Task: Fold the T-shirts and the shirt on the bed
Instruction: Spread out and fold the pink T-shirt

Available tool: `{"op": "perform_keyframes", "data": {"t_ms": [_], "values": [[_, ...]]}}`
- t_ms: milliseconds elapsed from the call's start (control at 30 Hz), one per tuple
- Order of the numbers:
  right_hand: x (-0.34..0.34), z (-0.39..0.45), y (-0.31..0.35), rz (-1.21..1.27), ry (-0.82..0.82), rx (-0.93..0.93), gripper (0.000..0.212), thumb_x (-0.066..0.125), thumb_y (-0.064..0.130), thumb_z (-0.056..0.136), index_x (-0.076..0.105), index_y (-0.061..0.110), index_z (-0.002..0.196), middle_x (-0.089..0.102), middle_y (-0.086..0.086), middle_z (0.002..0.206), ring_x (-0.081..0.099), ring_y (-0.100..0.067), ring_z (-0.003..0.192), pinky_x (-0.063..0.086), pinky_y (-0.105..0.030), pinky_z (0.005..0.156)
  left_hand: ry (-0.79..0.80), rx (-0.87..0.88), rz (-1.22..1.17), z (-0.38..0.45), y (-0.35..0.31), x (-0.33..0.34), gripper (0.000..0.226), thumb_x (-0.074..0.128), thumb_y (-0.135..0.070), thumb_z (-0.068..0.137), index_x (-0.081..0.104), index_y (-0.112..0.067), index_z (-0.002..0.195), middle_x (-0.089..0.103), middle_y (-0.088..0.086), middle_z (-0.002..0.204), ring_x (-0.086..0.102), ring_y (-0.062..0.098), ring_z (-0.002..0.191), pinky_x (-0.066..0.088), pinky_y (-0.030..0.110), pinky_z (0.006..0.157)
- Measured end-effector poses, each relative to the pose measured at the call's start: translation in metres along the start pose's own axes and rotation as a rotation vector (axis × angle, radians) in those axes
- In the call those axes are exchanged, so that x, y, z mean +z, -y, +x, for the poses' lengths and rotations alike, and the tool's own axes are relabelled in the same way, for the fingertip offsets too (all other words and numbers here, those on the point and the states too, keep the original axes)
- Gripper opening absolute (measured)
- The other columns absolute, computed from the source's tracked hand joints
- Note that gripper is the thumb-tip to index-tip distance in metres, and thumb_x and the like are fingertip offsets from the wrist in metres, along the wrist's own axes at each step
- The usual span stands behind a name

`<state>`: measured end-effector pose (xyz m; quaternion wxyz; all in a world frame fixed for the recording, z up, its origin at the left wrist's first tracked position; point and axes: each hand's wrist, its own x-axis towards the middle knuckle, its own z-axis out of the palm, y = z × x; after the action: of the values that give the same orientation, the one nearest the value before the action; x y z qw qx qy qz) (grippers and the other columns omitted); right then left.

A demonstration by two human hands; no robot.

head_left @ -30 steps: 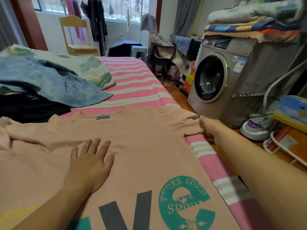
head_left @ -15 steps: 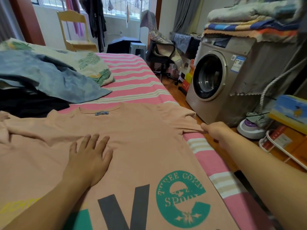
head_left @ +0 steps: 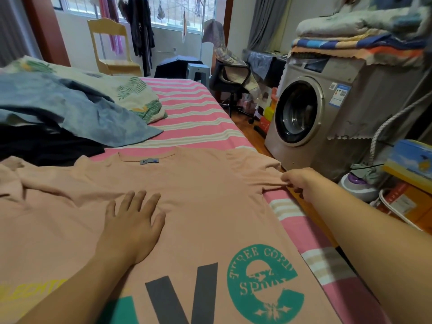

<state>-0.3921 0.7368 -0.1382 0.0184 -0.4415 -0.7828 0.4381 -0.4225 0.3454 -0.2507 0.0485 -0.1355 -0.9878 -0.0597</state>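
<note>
Left hand (head_left: 133,223) flat, fingers spread, pressing chest of peach T-shirt (head_left: 201,197). Right hand (head_left: 298,181) pinches its sleeve edge at bed (head_left: 187,113) side. Shirt lies face up on pink-striped sheet, collar w/ grey tag far end, teal round logo + dark letters near hem; wrinkled at left.
</note>
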Motion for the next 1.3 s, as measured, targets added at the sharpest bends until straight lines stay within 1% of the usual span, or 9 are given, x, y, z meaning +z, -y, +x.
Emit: {"op": "perform_keyframes", "data": {"t_ms": [100,233,333,467,667,833,900,1033,1300], "values": [[0.006,-0.012,0.037,0.188,-0.015,-0.098,0.02,0.055,0.008,0.086,0.062,0.003,0.105,0.056,-0.01,0.079,0.049,-0.02,0.06,0.04,-0.027,0.046,0.016,0.002,-0.009,-0.001,-0.001,-0.001,0.079,-0.009,-0.064,0.088,0.013,-0.042,0.16,0.012,-0.005,0.17,0.007,0.02,0.156,0.005,0.052,0.124],[0.046,-0.061,0.105,0.239,0.232,-0.416,0.007,0.056,0.014,0.09,0.061,0.01,0.088,0.057,-0.007,0.074,0.053,-0.021,0.063,0.041,-0.03,0.056,-0.07,0.062,-0.188,-0.004,0.004,-0.008,0.071,0.016,-0.062,0.092,0.025,-0.039,0.158,0.015,-0.003,0.168,0.012,0.02,0.154,0.009,0.05,0.124],[0.087,-0.105,0.11,-0.141,0.468,-0.717,0.028,0.065,0.034,0.091,0.068,0.008,0.102,0.07,-0.012,0.098,0.061,-0.021,0.088,0.048,-0.038,0.081,-0.212,-0.059,-0.797,-0.013,0.015,-0.028,0.052,0.058,-0.024,0.097,0.045,-0.034,0.146,0.026,0.003,0.161,0.038,0.017,0.139,0.023,0.037,0.12],[0.1,-0.133,0.068,-0.481,0.36,-0.994,0.04,0.057,0.047,0.098,0.06,0.018,0.125,0.06,0.003,0.127,0.054,-0.015,0.111,0.041,-0.03,0.092,-0.183,-0.479,-1.593,-0.046,0.009,-0.066,0.035,0.051,-0.003,0.1,0.065,-0.029,0.118,0.063,0.004,0.122,0.061,0.022,0.101,0.049,0.04,0.098],[0.089,-0.123,-0.004,-1.058,0.39,-1.005,0.081,0.06,0.062,0.086,0.032,0.026,0.153,0.031,-0.005,0.156,0.035,-0.029,0.139,0.032,-0.041,0.116,-0.092,-0.494,-1.166,-0.021,0.01,-0.048,0.03,0.057,-0.02,0.09,0.064,-0.033,0.115,0.063,0.001,0.126,0.062,0.025,0.11,0.051,0.039,0.099],[0.109,-0.109,-0.019,-0.819,0.014,-1.259,0.037,0.052,0.028,0.095,0.047,0.025,0.131,0.048,-0.003,0.12,0.048,-0.027,0.109,0.048,-0.043,0.085,-0.079,-0.152,-0.508,0.032,0.018,-0.048,0.054,0.052,-0.002,0.092,0.05,-0.018,0.143,0.05,0.015,0.14,0.049,0.033,0.13,0.04,0.042,0.11],[0.114,-0.1,-0.028,-0.78,-0.108,-1.259,0.012,0.055,0.016,0.092,0.051,0.02,0.102,0.049,-0.003,0.1,0.051,-0.027,0.09,0.045,-0.04,0.067,0.016,-0.128,-0.555,0.04,0.029,-0.042,0.056,0.056,-0.004,0.094,0.047,-0.018,0.147,0.053,0.014,0.143,0.052,0.03,0.131,0.04,0.037,0.11],[0.118,-0.086,-0.067,-0.455,-0.311,-1.169,0.029,0.066,-0.01,0.073,0.049,0.013,0.076,0.048,-0.006,0.08,0.048,-0.028,0.067,0.029,-0.033,0.053,0.053,-0.165,-0.777,0.043,0.038,-0.036,0.061,0.068,-0.004,0.093,0.05,-0.023,0.148,0.058,0.007,0.138,0.055,0.017,0.123,0.038,0.024,0.104],[0.126,-0.086,-0.068,-0.478,-0.283,-1.252,0.033,0.073,0.007,0.082,0.064,0.017,0.112,0.056,-0.004,0.105,0.055,-0.028,0.093,0.045,-0.033,0.058,-0.054,-0.193,-0.996,0.038,0.025,-0.032,0.032,0.063,0.001,0.093,0.075,-0.027,0.101,0.075,-0.001,0.091,0.065,-0.001,0.065,0.051,0.019,0.07]]}}
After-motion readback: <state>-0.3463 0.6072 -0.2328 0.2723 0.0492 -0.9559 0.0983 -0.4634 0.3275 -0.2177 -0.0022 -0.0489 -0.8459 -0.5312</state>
